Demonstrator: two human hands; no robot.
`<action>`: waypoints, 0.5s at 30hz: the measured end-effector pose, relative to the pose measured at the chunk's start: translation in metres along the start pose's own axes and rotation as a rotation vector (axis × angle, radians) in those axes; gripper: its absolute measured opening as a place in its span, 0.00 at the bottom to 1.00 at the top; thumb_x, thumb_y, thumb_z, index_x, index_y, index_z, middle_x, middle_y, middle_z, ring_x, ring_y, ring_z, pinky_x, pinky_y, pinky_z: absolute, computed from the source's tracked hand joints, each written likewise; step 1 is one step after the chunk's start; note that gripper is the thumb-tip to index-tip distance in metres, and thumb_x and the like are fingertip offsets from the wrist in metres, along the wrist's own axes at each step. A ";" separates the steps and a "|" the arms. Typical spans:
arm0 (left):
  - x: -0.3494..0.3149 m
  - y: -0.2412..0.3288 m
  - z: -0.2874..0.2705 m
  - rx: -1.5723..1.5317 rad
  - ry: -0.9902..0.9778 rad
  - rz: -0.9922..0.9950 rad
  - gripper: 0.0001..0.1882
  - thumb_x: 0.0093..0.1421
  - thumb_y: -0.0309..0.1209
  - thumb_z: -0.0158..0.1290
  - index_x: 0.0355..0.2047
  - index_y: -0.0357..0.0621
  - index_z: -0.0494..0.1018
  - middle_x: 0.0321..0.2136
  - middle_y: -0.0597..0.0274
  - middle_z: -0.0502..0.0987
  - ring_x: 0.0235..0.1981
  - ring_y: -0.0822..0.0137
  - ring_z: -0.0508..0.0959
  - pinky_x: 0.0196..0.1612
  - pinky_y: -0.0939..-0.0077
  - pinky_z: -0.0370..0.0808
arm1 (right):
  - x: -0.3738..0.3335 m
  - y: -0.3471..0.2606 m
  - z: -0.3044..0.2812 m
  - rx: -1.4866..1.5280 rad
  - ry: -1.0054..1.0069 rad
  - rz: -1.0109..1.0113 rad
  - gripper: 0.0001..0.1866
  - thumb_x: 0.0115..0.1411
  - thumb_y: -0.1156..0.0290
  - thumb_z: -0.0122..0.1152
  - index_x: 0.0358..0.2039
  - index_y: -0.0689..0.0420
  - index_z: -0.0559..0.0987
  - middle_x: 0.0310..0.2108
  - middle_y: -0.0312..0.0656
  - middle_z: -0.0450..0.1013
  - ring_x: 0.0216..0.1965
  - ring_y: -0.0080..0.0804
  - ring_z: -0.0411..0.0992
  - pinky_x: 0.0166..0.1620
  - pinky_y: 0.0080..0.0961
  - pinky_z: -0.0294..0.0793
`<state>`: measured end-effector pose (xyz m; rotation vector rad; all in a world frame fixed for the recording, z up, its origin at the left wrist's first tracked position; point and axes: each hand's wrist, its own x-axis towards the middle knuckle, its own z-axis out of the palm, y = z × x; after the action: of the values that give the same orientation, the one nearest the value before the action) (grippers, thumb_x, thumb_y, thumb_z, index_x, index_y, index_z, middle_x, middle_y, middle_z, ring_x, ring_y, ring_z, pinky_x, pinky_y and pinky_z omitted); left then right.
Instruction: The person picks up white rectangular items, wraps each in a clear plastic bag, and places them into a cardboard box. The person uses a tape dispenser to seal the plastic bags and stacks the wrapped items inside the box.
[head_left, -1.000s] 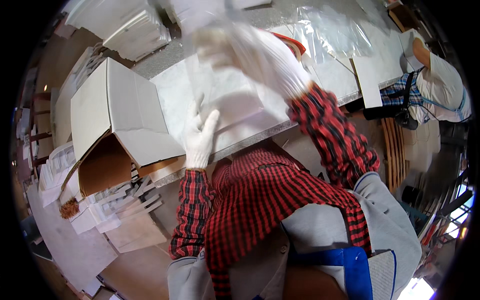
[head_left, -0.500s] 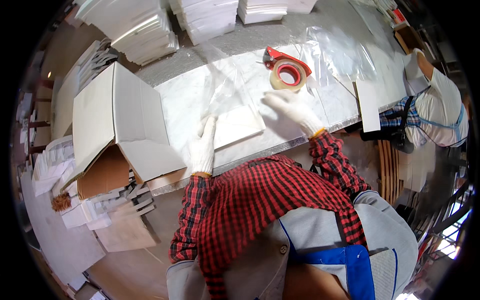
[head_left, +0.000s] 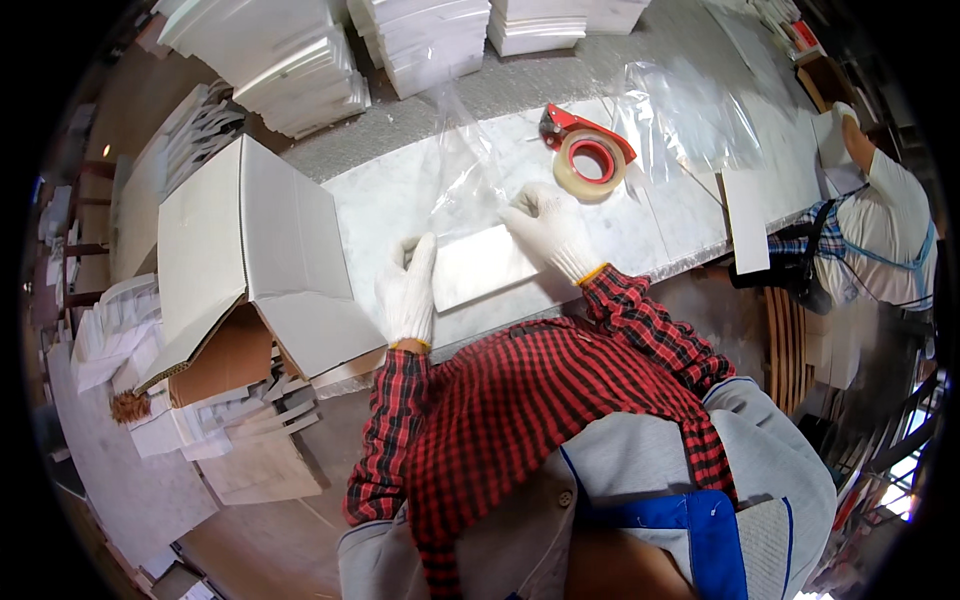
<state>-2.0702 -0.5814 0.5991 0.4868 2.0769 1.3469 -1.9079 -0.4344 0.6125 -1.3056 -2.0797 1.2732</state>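
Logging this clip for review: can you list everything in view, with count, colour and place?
Flat white piece in clear bag: one, on the table between both hands.
Tape dispenser: one, red, with a tan roll, beyond the right hand.
Loose clear bags: several, far right of the table.
Cardboard box: one, white outside, brown inside, open, left of the table.
White stacks: several, along the far edge.
White sheet: one, at the table's right edge.
Table: one, pale grey.
Co-worker: one, at right, white top.
Left hand: white glove, at the piece's left end.
Right hand: white glove, on its far right corner.
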 end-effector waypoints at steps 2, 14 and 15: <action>0.005 0.004 -0.001 0.084 0.026 -0.006 0.25 0.62 0.46 0.61 0.44 0.33 0.81 0.36 0.50 0.85 0.40 0.62 0.83 0.47 0.67 0.76 | 0.002 0.000 0.003 -0.046 0.000 -0.005 0.18 0.60 0.59 0.62 0.26 0.63 0.73 0.26 0.52 0.72 0.29 0.44 0.73 0.37 0.38 0.72; 0.018 0.008 -0.006 0.263 0.202 0.058 0.18 0.59 0.37 0.60 0.45 0.37 0.80 0.42 0.47 0.83 0.44 0.59 0.82 0.51 0.67 0.76 | 0.035 0.009 0.004 -0.185 -0.173 0.055 0.15 0.55 0.59 0.65 0.30 0.59 0.75 0.28 0.52 0.76 0.33 0.48 0.77 0.40 0.39 0.74; 0.019 0.000 -0.002 0.192 0.272 0.138 0.18 0.60 0.35 0.59 0.48 0.37 0.80 0.45 0.47 0.83 0.46 0.58 0.82 0.53 0.67 0.75 | 0.039 0.011 0.003 -0.195 -0.193 0.051 0.15 0.54 0.59 0.66 0.30 0.58 0.76 0.28 0.51 0.76 0.33 0.48 0.77 0.40 0.39 0.74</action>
<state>-2.0860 -0.5717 0.5945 0.5632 2.4501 1.3607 -1.9242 -0.4012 0.5963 -1.3721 -2.3697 1.2892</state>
